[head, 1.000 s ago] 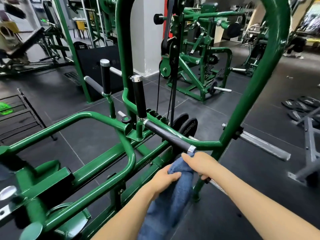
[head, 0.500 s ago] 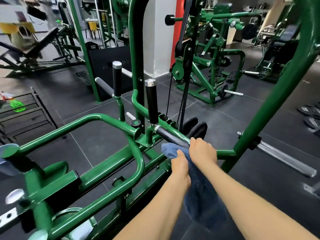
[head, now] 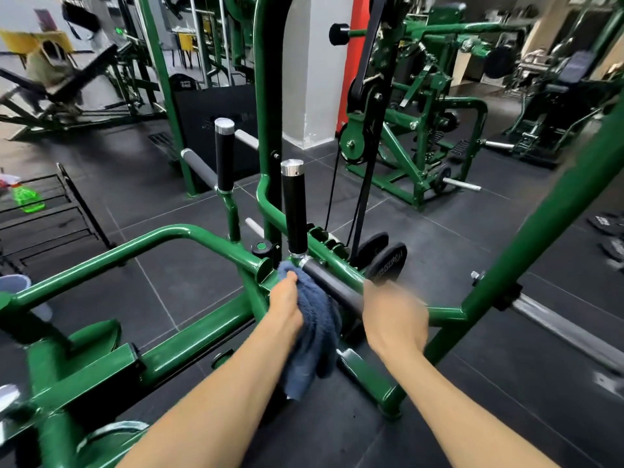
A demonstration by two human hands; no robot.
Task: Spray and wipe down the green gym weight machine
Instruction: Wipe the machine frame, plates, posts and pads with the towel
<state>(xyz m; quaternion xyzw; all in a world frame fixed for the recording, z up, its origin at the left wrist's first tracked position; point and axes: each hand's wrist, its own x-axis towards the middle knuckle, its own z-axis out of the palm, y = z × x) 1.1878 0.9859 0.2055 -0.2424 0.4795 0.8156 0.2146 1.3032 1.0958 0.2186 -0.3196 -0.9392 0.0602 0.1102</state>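
While the left hand (head: pixel 287 307) presses a blue towel (head: pixel 315 327) against the inner end of the black grip (head: pixel 332 288), the wiping step is plainly in hand, not the spraying. The towel is bunched over the grip just beside the joint where an upright handle (head: pixel 293 206) rises from the green frame (head: pixel 101 261), and its loose tail hangs below the bar. The left fingers curl round the cloth and hold it to the bar. The right hand (head: pixel 393 315) lies over the outer end of the same grip, blurred by motion; I cannot tell whether its fingers clasp the bar or merely rest there.

The machine stands directly before the person, its tubes running left and right across the view, with weight plates (head: pixel 388 258) just behind the grip. A green spray bottle (head: pixel 28 199) lies on a black rack (head: pixel 72 211) well off to the left, out of reach of either hand.

By my judgement the grip is only partly covered. The next move calls for drawing the towel along the bar toward the right hand, which must lift clear, then on to the upright handle and the frame tubes.
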